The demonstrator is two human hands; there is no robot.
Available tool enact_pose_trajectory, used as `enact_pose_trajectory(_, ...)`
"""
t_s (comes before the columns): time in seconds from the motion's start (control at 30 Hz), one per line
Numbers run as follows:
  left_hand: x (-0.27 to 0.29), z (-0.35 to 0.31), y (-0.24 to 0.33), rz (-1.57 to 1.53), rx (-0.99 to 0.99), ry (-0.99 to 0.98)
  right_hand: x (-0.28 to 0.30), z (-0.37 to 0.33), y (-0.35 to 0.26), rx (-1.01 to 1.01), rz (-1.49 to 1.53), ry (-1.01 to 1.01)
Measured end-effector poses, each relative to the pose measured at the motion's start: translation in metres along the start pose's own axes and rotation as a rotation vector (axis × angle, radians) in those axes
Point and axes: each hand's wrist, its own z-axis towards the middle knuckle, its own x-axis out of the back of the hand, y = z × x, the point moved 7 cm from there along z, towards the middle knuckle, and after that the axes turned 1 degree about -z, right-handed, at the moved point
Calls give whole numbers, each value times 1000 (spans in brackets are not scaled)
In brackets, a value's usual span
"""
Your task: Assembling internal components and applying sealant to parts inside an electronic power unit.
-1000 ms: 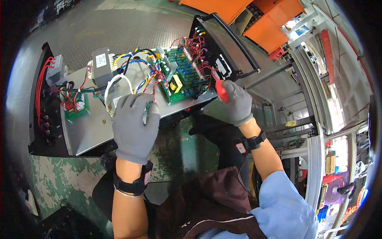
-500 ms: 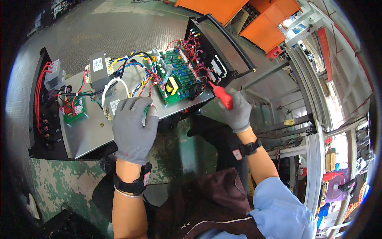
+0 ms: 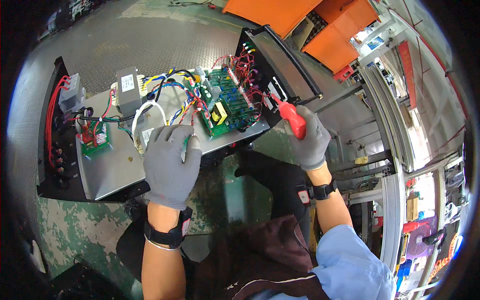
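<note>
My right hand (image 3: pixel 310 140), in a grey glove, is closed round the red handle of a screwdriver (image 3: pixel 294 119). The tool points up and left toward the black front panel (image 3: pixel 272 70); whether its tip touches anything cannot be made out. My left hand (image 3: pixel 172 162), also gloved, lies over the near edge of the metal base plate (image 3: pixel 120 172). Its fingers are curled, and a small greenish bit shows beside the thumb, mostly hidden. Just beyond it are a white cable loop (image 3: pixel 145 107) and twisted wires. The green circuit board (image 3: pixel 227 102) sits between my hands.
A grey boxy component (image 3: pixel 129 92) and a small green board (image 3: pixel 95 140) stand on the plate's left part. Red wires run along the black left panel (image 3: pixel 50 130). Orange cabinets (image 3: pixel 330 45) are at the back, a metal rack (image 3: pixel 385 115) at the right.
My right hand has moved slightly right and down with the screwdriver, drawing it away from the front panel's lower corner. The left hand has stayed nearly in place.
</note>
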Motion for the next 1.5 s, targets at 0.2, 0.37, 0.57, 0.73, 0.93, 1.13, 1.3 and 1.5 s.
enact_pose_trajectory(0.2,-2,0,0,-20,3,1,-14,8,5,1,-47,-58)
enact_pose_trajectory(0.37,-3,1,1,-9,-14,16,-21,21,5,5,-67,-144)
enact_pose_trajectory(0.57,1,0,-1,-22,-2,12,-25,39,-2,119,-96,-209)
enact_pose_trajectory(0.73,7,0,-3,-20,10,29,-15,29,-4,112,-81,-201)
enact_pose_trajectory(0.93,4,-2,0,8,-1,11,-10,13,1,89,-86,-193)
enact_pose_trajectory(1.13,4,-2,1,31,-55,38,-9,6,1,105,-99,-137)
enact_pose_trajectory(1.3,-1,-4,-1,53,-3,-28,-6,-1,3,55,-73,-104)
enact_pose_trajectory(1.5,-7,-7,-5,135,24,-117,-12,-14,8,18,-61,-81)
